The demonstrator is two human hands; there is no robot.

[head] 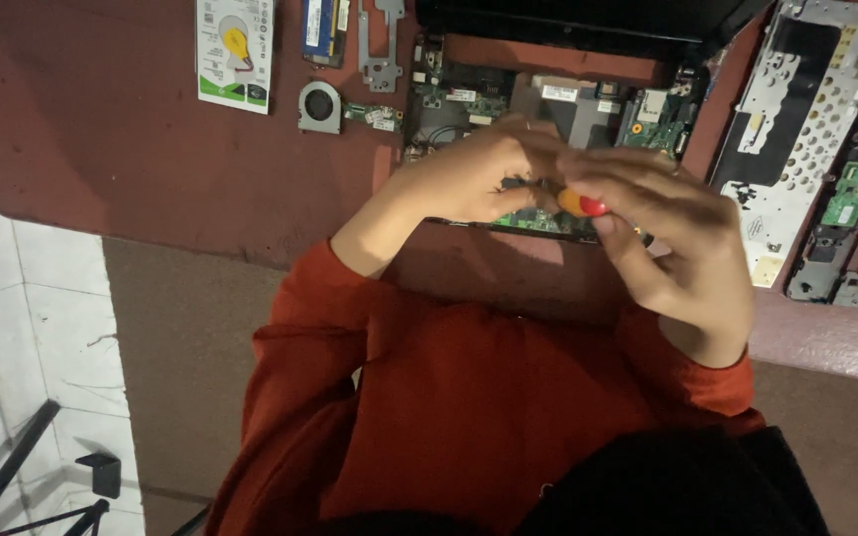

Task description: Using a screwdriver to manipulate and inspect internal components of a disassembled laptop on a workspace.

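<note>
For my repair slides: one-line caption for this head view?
Both hands work a red-tipped screwdriver over an opened laptop's circuit board.

Head cam, one view only, looking steeply down, close over table (pixel 151 149), scene appears upside-down

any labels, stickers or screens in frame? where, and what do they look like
Hard drive label: top left on the red table, rectangular, white with a green lower band and a yellow round mark.
Memory module sticker: just right of it, small pale strip on a blue board.
Board stickers: small white tags above the hands.
No lit screen.
</note>
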